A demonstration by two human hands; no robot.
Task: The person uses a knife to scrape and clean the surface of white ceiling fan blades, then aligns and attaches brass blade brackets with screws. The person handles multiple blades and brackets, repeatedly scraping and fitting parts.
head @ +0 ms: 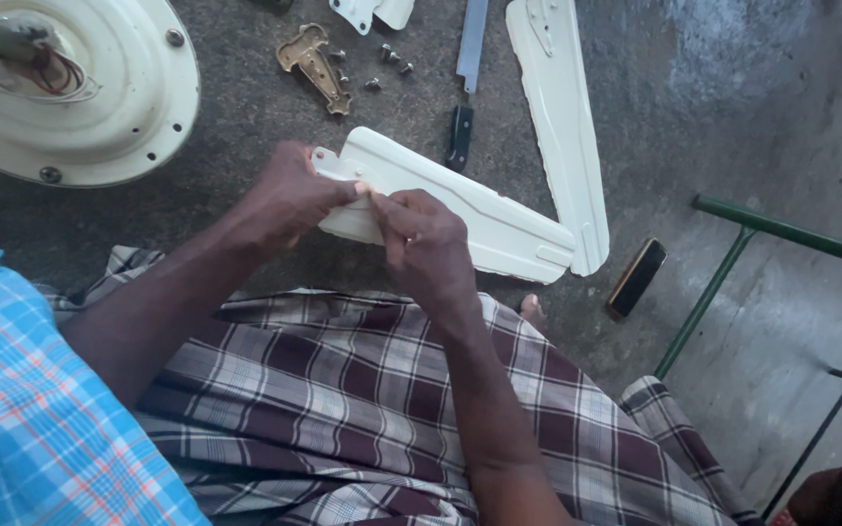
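Two hands, the left hand [289,200] and right hand [426,239], pinch the cream fan blade [470,209] at its bracket end, fingers closed on it (loose screws [382,63] lie beyond the fingertips), probably fitting a fastener, which needs alignment.

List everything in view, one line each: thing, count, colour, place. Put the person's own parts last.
Fan blade in hand: one, cream, centre, held at its mounting end.
Fan blade on floor: one, cream, upper middle, lying flat.
Fan motor housing: one, cream, round, top left, wires showing.
Blade bracket: one, brass-coloured, top centre.
Screws: several, silver, beside the bracket.
Flat tool: one, steel with a black handle, top centre.
Phone-like slab: one, black, right of the blades.
Metal frame: one, green, right side.
Floor: grey concrete.
Left hand: grip on the blade's end.
Right hand: fingers pinching at the same end.
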